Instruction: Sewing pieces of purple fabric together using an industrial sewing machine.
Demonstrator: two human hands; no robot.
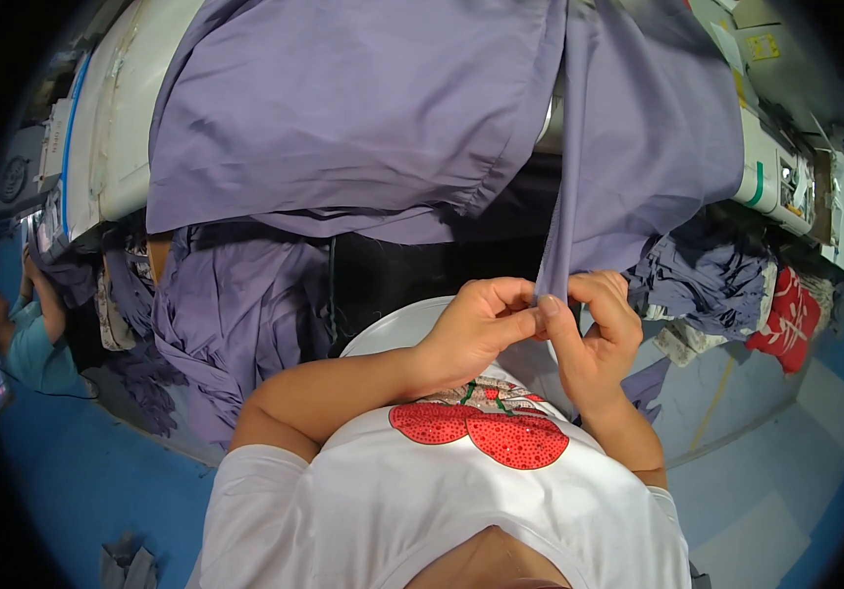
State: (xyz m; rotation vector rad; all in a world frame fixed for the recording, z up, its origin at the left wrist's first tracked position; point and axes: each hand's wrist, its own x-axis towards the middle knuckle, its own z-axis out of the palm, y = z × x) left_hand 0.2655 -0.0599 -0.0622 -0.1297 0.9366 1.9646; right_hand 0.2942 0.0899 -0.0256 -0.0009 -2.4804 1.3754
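A wide, smooth purple-grey woven cloth (363, 118) drapes over the white work table (128, 137) in front of the person, its near edge hanging down toward the lap. A long, narrow folded strip (559, 236) of it runs down to chest height, where both hands meet at its lower end. The left hand (471, 329) pinches that end between thumb and fingers, and the right hand (594, 339) grips it just beside, the two thumbs nearly touching; the fingers cover the very tip, so whether it is folded, stitched or simply flattened there cannot be told. As for progress, the strip appears already folded along its length, and a puckered, seam-like line shows near the lower corner of the broad panel on the left, while the end in the fingers looks unsettled and the panels hang loose. A crumpled purple cloth heap (240, 304) lies to the left and a bunched grey-purple fabric pile (707, 275) to the right; how finished either is remains unclear.
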